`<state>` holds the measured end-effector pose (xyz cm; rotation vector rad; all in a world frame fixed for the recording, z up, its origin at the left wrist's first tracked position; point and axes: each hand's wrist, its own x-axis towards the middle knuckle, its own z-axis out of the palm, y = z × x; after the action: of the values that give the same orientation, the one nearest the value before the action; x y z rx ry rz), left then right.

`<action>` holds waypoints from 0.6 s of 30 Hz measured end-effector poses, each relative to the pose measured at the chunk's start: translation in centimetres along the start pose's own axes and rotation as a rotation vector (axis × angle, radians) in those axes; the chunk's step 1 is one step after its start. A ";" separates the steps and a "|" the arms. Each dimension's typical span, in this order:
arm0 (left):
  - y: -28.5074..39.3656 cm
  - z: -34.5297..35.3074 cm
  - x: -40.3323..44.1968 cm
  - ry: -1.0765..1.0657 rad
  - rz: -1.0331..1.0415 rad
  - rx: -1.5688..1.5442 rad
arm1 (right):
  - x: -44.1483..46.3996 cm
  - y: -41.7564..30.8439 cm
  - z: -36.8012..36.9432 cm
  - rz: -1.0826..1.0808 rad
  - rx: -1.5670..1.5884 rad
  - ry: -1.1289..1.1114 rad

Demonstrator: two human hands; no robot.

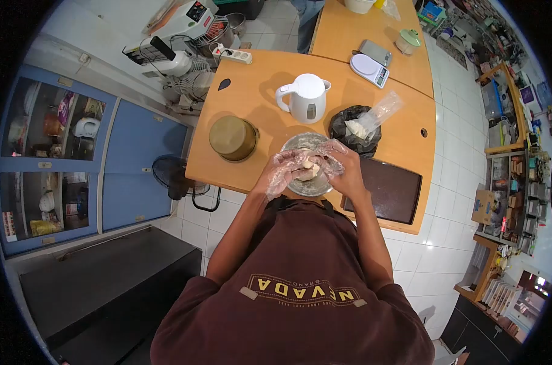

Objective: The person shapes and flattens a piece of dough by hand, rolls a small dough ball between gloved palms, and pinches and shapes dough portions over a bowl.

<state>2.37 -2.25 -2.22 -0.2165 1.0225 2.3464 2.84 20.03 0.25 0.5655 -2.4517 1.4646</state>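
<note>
A pale lump of dough (pixel 312 171) is between my two hands, over a round metal bowl (pixel 308 190) near the table's front edge. Clear plastic gloves dusted with white cover both hands. My left hand (pixel 284 171) has its fingers curled against the dough from the left. From the right, my right hand (pixel 341 161) grips it with bent fingers. White flour-like residue coats the bowl's inside wall. My fingers partly hide the dough and the bowl's middle.
On the wooden table (pixel 258 79) stand a white electric kettle (pixel 308 100), an olive-brown round container (pixel 232 139), a black plastic bag (pixel 356 141) with a clear bag on it, and a dark tray (pixel 388 191). Farther back are a kitchen scale (pixel 369 70) and a power strip (pixel 233 55).
</note>
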 end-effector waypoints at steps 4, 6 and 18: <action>-0.9 -1.1 0.8 -0.065 0.034 -0.102 | 0.6 -1.2 -0.2 0.005 0.048 0.013; -0.9 -1.2 1.0 -0.089 0.042 -0.156 | 0.9 -1.8 -0.6 0.017 0.085 -0.005; -0.8 -1.9 1.4 -0.135 0.086 -0.123 | 0.9 -1.1 -0.5 -0.029 0.030 -0.015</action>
<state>1.52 -2.59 -4.49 -0.0600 0.8387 2.4675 2.52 19.81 1.64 0.6174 -2.4267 1.4931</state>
